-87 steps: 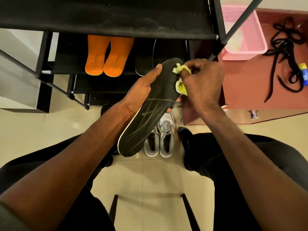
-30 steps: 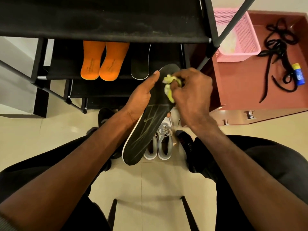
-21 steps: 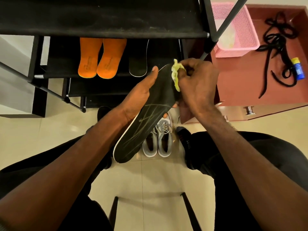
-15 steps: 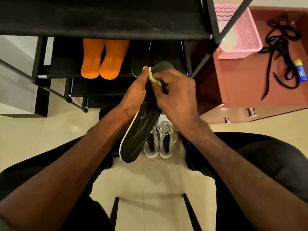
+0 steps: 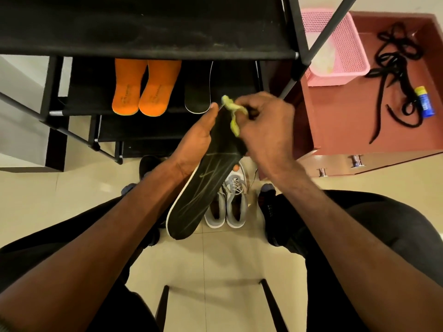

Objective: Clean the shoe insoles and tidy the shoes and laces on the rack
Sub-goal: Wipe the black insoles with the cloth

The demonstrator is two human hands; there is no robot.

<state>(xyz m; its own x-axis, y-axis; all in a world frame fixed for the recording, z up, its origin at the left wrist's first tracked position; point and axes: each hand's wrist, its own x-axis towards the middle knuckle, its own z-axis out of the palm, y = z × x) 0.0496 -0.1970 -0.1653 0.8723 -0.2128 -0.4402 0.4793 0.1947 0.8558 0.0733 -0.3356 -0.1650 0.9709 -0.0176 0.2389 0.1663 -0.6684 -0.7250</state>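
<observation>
Left hand point(image 5: 195, 137) gripping black insole point(image 5: 203, 185), right hand point(image 5: 266, 130) pinching yellow cloth point(image 5: 233, 113) against it, pink mesh basket point(image 5: 345, 68) holding pale cloth point(image 5: 324, 57), orange insoles point(image 5: 145, 88) on rack shelf point(image 5: 91, 106)

matt black fabric rack shelf point(image 5: 143, 27), glossy tile floor point(image 5: 227, 259), perforated pink plastic basket point(image 5: 347, 44), crumpled cloth point(image 5: 233, 116)

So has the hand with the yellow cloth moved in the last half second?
Yes. The right hand with the yellow cloth has shifted right along the black insole, away from the orange insoles on the rack.
</observation>
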